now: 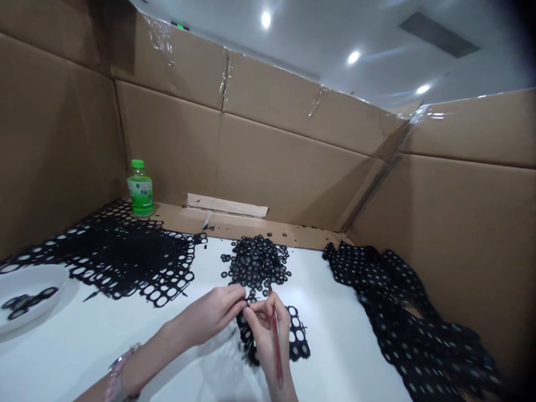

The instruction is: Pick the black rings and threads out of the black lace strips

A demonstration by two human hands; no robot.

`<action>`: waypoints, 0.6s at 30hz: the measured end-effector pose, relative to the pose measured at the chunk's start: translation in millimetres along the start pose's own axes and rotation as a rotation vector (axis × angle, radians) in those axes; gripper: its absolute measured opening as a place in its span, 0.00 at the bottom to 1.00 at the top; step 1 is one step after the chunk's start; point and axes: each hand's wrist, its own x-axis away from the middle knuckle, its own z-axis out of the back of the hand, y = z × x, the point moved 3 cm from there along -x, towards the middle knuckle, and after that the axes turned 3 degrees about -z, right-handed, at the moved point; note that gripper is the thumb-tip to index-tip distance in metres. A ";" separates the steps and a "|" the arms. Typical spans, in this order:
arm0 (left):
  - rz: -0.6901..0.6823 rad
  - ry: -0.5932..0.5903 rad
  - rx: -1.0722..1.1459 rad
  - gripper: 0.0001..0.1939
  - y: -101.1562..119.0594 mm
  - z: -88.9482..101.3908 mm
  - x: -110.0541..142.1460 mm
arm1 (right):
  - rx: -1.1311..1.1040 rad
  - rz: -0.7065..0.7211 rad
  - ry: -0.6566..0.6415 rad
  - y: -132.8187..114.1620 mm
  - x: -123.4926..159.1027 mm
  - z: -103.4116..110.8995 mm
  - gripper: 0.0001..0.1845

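I see the small black ring mesh (300,350) on the white surface (339,357), under both hands and on the near side of the loose black rings (257,259). My left hand (220,310) has its grip closed to a pinch, apparently on the mesh's far edge; my right hand (268,326) curls round a slim red tool (276,349), and I can't tell whether its fingertips pinch mesh too. I judge the mesh light, floppy and easily stretched, best held by a rim.
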 end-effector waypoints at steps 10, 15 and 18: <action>0.183 0.366 -0.047 0.17 -72.2 16.9 -53.5 | 0.025 0.132 0.237 -7.2 7.8 24.4 0.22; 0.139 0.277 -0.038 0.11 -98.7 -1.8 -105.0 | -0.087 0.101 0.351 -8.8 -2.7 33.0 0.23; 0.103 0.296 -0.022 0.11 -84.7 -4.8 -109.4 | -0.135 0.071 0.413 -9.8 -8.8 36.3 0.23</action>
